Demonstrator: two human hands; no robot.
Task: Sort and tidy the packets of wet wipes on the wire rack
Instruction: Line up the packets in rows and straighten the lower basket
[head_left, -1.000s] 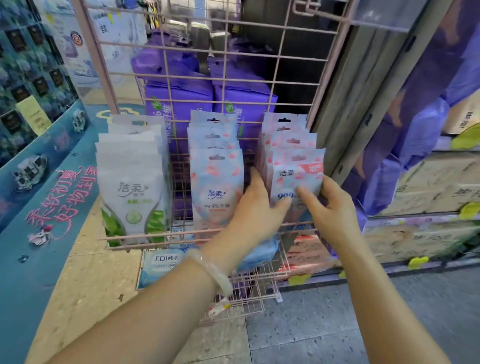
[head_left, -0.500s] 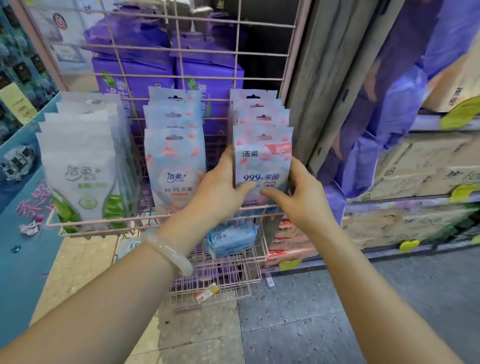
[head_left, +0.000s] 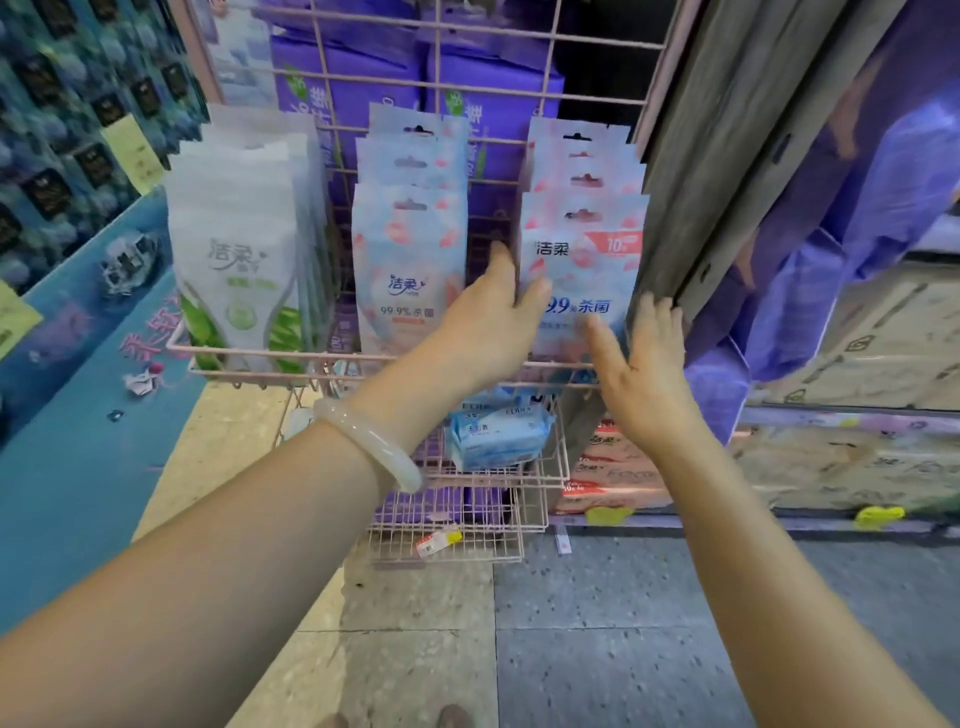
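Observation:
Three rows of wet wipes packets stand in the pink wire rack (head_left: 249, 359): white-and-green packets (head_left: 234, 270) on the left, pink-and-blue packets (head_left: 410, 270) in the middle, and a right stack (head_left: 587, 249) of pink-and-blue packets with a red corner label. My left hand (head_left: 493, 322) grips the right stack's left edge, thumb on the front packet and fingers in the gap between the stacks. My right hand (head_left: 641, 364) is flat and open at the stack's lower right side, its thumb against the front packet and its fingertips near the wooden post.
A grey wooden post (head_left: 701, 156) stands tight against the rack's right side. Purple packages (head_left: 363, 78) fill the space behind the grid. A lower basket holds a blue wipes pack (head_left: 498, 436). Cardboard boxes (head_left: 883, 338) sit at right, and a blue display (head_left: 78, 441) at left.
My right hand has let go of the front packet and opened flat beside the stack. My left hand stays on the stack's left edge. The camera has moved closer.

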